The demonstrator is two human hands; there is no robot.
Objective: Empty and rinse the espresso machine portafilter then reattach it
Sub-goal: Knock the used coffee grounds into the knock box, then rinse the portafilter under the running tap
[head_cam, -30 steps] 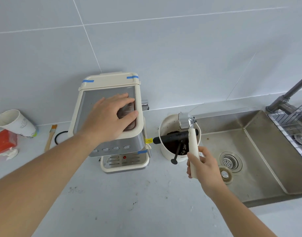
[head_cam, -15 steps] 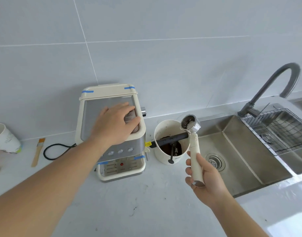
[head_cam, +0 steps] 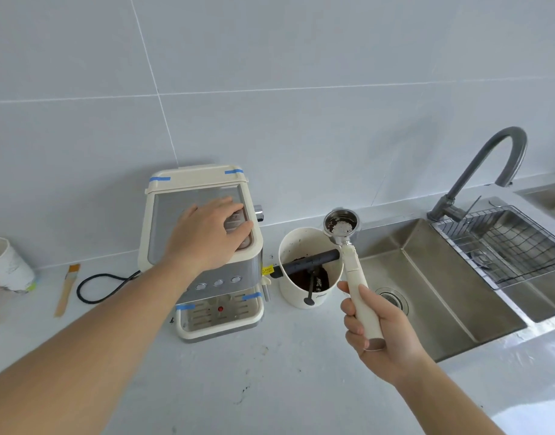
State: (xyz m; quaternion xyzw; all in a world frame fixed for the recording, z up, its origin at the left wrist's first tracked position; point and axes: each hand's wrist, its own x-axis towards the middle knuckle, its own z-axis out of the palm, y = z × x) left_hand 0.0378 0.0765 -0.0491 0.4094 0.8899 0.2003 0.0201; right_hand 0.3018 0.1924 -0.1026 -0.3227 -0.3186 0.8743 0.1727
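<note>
The cream espresso machine [head_cam: 188, 196] stands on the counter against the wall. My left hand [head_cam: 208, 232] lies flat on its top, fingers spread, holding nothing. My right hand [head_cam: 378, 332] grips the cream handle of the portafilter [head_cam: 353, 271]. Its metal basket [head_cam: 340, 224] faces up, above the far right rim of the knock box, with pale residue inside. The cream knock box [head_cam: 301, 296] holds dark coffee grounds and has a black bar across it. To the right are the steel sink [head_cam: 426, 277] and the grey curved faucet [head_cam: 486, 164].
A wire rack [head_cam: 502, 243] sits over the sink's right part. A black cable [head_cam: 100, 285], a small brush [head_cam: 67, 288] and a paper cup [head_cam: 6, 265] lie left of the machine. Dark specks dot the counter in front.
My right hand has turned the portafilter from basket-down over the knock box to basket-up and lifted it slightly right. The view has shifted right. My left hand stays on the machine.
</note>
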